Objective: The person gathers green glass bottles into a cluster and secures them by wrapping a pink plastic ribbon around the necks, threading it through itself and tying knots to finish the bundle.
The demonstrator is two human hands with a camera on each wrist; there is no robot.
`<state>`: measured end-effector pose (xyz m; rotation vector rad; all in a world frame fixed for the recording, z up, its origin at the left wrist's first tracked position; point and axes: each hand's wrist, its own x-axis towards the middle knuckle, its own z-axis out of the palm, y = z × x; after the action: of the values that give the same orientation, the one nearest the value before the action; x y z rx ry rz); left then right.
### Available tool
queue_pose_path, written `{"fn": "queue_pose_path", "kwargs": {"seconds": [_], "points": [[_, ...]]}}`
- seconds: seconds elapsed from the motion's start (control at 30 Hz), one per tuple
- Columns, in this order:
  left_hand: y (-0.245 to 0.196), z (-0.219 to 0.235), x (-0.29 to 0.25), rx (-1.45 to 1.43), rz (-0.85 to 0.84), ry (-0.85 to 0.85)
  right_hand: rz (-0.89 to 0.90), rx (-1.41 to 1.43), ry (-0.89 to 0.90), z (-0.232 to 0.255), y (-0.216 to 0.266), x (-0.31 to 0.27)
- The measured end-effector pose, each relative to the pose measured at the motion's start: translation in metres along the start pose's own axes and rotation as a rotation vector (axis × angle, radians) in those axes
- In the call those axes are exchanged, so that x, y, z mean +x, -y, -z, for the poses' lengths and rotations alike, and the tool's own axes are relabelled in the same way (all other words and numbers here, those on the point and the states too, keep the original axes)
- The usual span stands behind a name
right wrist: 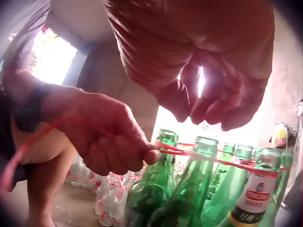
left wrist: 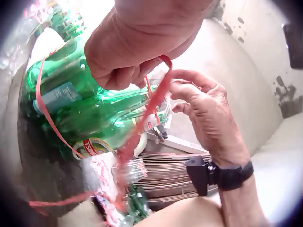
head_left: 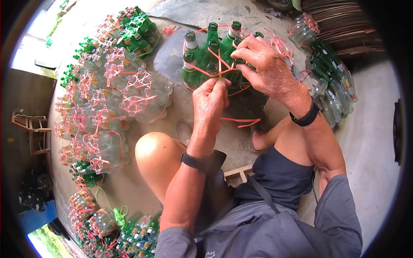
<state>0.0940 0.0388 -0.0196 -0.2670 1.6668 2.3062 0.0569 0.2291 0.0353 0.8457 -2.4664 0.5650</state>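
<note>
Several green bottles [head_left: 212,43] stand upright in a cluster, with red strapping [head_left: 202,71] running around and across their necks. The left hand [head_left: 208,103] pinches the strapping between thumb and fingertips at the near side of the necks; in the right wrist view a loose tail [right wrist: 42,130] trails from that hand [right wrist: 109,137]. Above the right-side necks is the right hand [head_left: 269,69], its fingers bent and spread from the thumb. In the right wrist view its fingertips [right wrist: 208,111] hang over the bottle mouths and no strap shows between them.
Many strapped bundles of clear bottles [head_left: 112,99] cover the floor at the left. More green bottles [head_left: 329,64] lie at the right beside a stack of thin sheets [head_left: 340,26]. A loose red strap [head_left: 241,120] lies before the cluster; a wooden chair [head_left: 32,127] stands far left.
</note>
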Motion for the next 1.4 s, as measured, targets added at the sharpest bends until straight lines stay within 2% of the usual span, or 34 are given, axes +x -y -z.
{"fn": "queue_pose_path", "kwargs": {"seconds": [0.07,0.17,0.23,0.53,0.67,0.87,0.97,1.03,1.17,1.23,1.4], "points": [[0.000,-0.002,-0.003,-0.034,0.016,-0.028,0.008,-0.042,0.020,-0.006,-0.004,-0.002],[-0.003,-0.001,-0.005,-0.050,0.023,0.017,-0.045,0.078,0.091,-0.019,-0.008,-0.004],[-0.006,-0.002,-0.006,0.054,-0.011,-0.045,0.010,0.034,0.108,-0.025,-0.011,-0.004],[0.012,-0.009,-0.010,0.143,-0.233,-0.131,-0.025,0.064,0.088,-0.031,-0.017,-0.003],[0.014,-0.005,-0.010,0.201,-0.274,-0.134,-0.040,0.075,0.063,-0.033,-0.016,-0.002],[0.010,0.001,-0.017,0.281,-0.219,-0.132,-0.049,0.089,0.044,-0.035,-0.015,-0.002],[0.013,0.003,-0.014,0.364,-0.313,-0.139,-0.082,0.093,0.033,-0.036,-0.013,-0.003],[0.008,0.001,-0.016,0.563,-0.413,-0.187,-0.071,0.081,0.020,-0.037,-0.014,-0.003],[0.002,0.005,-0.014,0.770,-0.523,-0.203,-0.096,0.083,0.020,-0.039,-0.013,-0.004],[-0.011,0.004,-0.012,1.000,-0.671,-0.199,-0.075,0.066,0.007,-0.040,-0.014,-0.004],[-0.040,0.006,-0.003,1.178,-0.732,-0.100,-0.082,0.073,0.010,-0.043,-0.012,-0.004]]}}
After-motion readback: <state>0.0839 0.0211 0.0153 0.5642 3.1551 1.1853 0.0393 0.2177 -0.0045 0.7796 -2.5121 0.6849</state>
